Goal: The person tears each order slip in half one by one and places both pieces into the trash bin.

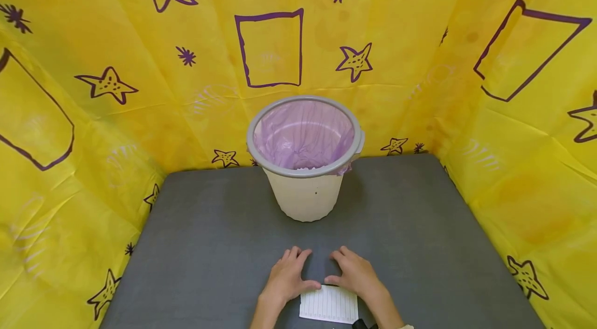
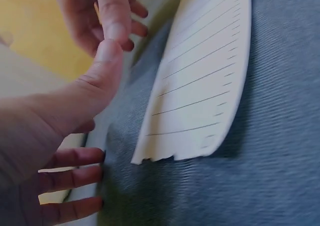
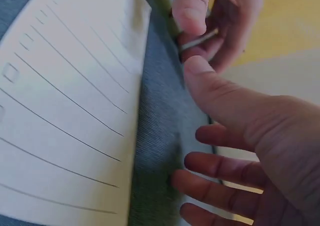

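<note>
A lined sheet of white paper [image 1: 328, 304] with a row of small boxes along its near edge lies on the dark grey cloth at the front. My left hand [image 1: 286, 277] is at its far left corner, thumb by the sheet's far edge. Opposite it, my right hand [image 1: 356, 273] hovers by the far edge too. Both hands have loosely bent fingers, with a gap between them. In the left wrist view, the paper [image 2: 200, 81] shows a ragged short end and lies apart from the thumb. The right wrist view shows the paper [image 3: 75, 101] beside the right thumb, not gripped.
A pale bin [image 1: 305, 197] with a grey rim and a purple liner [image 1: 303, 129] stands beyond the hands; some white bits lie inside it. Yellow patterned cloth [image 1: 210, 33] walls the grey-covered table [image 1: 200, 246] at the back and sides. A black object [image 1: 360, 324] shows by the right wrist.
</note>
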### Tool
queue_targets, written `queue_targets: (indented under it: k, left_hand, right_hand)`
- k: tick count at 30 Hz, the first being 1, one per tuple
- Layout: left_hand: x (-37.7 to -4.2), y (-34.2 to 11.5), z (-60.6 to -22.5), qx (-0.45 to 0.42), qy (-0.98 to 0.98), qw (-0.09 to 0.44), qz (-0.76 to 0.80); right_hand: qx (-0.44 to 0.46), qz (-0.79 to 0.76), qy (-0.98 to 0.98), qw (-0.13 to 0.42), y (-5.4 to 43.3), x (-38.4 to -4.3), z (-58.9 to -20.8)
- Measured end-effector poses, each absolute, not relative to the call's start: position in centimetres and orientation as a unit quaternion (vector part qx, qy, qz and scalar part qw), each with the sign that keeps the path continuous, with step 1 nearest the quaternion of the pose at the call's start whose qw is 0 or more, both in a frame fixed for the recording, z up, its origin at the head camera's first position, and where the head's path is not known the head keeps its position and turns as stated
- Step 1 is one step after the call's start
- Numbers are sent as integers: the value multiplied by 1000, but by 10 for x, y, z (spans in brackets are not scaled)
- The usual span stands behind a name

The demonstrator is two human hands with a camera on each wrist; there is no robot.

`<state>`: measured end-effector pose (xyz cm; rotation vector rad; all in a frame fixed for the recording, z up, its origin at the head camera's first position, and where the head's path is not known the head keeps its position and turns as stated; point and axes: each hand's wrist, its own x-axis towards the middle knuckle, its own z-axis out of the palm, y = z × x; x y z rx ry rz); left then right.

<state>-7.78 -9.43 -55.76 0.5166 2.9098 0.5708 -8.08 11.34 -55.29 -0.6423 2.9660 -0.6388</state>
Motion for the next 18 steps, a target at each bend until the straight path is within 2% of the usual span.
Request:
queue_targets:
  k: [13,18]
  left_hand:
    - [-60,-82,-573,203,959,45,192]
    - [-57,-81,-573,209,954,26,212]
  right_hand:
    - [-228,-189,954,46,108,-69,-567]
    - [-240,-178,954,30,103,-63,-570]
